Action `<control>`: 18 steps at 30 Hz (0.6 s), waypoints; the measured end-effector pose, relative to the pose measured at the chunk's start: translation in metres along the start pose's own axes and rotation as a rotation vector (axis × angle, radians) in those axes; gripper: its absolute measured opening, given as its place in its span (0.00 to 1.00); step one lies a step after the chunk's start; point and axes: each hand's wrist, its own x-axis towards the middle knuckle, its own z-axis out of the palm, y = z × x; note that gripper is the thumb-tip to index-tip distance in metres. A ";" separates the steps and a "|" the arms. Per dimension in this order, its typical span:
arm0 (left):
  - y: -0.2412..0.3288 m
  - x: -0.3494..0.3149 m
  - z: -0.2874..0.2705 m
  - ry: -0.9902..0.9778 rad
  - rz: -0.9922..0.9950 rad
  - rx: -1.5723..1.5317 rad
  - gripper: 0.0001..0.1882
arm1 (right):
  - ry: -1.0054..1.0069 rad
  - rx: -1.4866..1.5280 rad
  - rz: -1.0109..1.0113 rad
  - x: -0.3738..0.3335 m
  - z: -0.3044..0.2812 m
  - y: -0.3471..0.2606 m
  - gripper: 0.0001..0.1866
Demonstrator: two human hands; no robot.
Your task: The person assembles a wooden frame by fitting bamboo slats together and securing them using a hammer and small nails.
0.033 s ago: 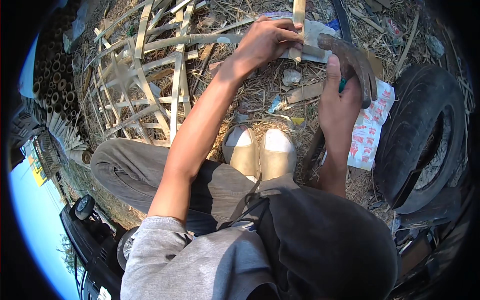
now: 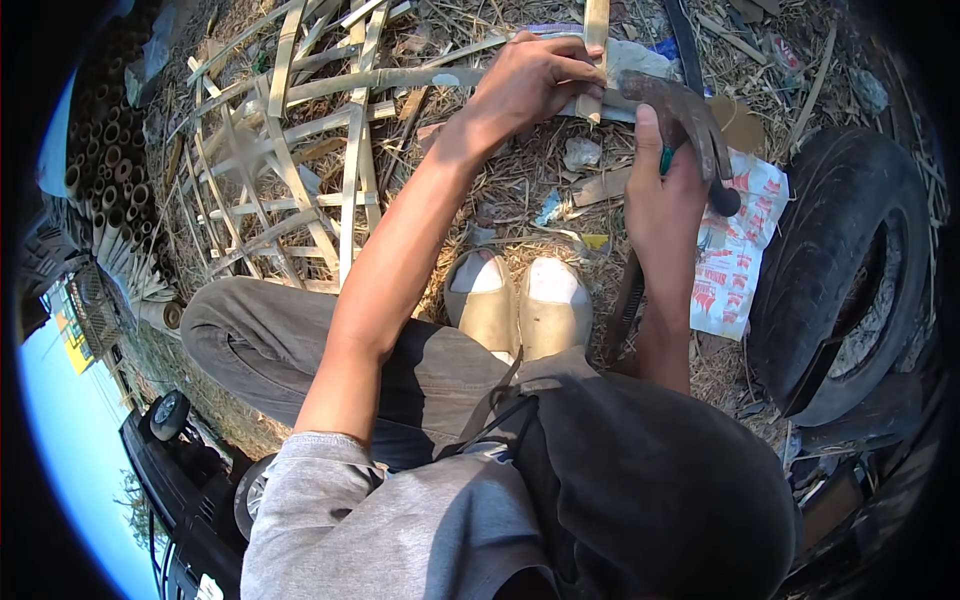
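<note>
My left hand [image 2: 530, 82] is closed at the crossing of an upright bamboo strip [image 2: 597, 30] and a long curved bamboo strip [image 2: 400, 78]. Its thumb and fingertips press on the upright strip's edge; anything small between them is hidden. In my right hand [image 2: 665, 205] is a claw hammer [image 2: 690, 115] with a rusty brown head, gripped by the handle, thumb pointing up along it. The hammer's striking end is just right of my left fingertips, over a pale flat block [image 2: 645, 62]. A lattice of bamboo strips [image 2: 355, 150] extends left from the crossing.
At right lies a worn black tyre [image 2: 850, 270], with a red-and-white printed sheet [image 2: 735, 265] beside it. Straw, scraps and wood bits cover the ground. My beige shoes [image 2: 555, 315] are below the hands. Stacked bamboo poles [image 2: 110, 165] and a dark vehicle [image 2: 185, 500] stand far left.
The hammer and my right hand have shifted a little left, bringing the hammer head closer to my left fingertips. My left hand and the lattice have stayed in place.
</note>
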 end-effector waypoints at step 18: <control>0.002 0.004 -0.006 -0.013 0.028 -0.015 0.11 | 0.067 -0.035 0.054 0.018 -0.003 0.033 0.25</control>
